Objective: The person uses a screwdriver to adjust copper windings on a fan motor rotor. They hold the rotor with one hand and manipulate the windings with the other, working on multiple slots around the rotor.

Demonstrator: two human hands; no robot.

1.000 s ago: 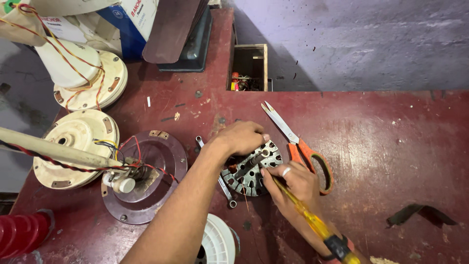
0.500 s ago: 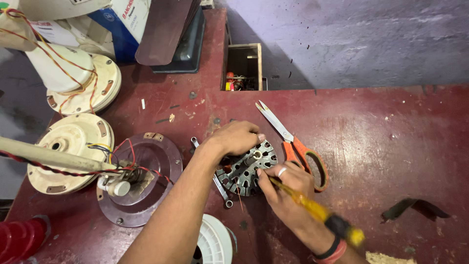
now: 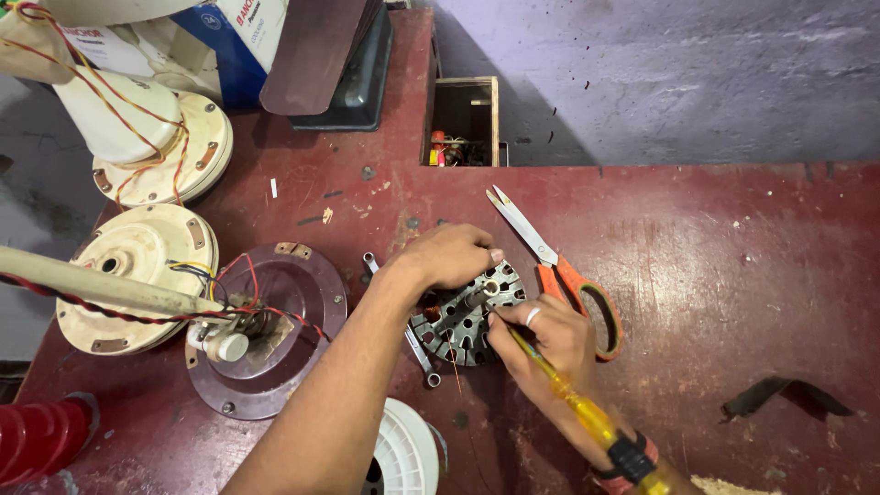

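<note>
A round slotted metal motor stator [image 3: 458,321] lies on the dark red bench [image 3: 715,302]. My left hand [image 3: 449,255] rests on its upper edge and grips it. My right hand [image 3: 545,339] holds a yellow-handled screwdriver [image 3: 587,412], whose tip points into the stator near its centre. A ring sits on one finger and a red band on the wrist of that hand.
Orange-handled scissors [image 3: 568,275] lie just right of the stator. A spanner [image 3: 417,344] lies under my left forearm. A brown fan cover with wires [image 3: 266,330], cream fan housings [image 3: 137,266], a white spool [image 3: 403,454] and a small wooden box [image 3: 463,124] surround the spot.
The view has shifted slightly. My right hand has brought the screwdriver tip further into the stator, while my left hand stays on its upper edge.
</note>
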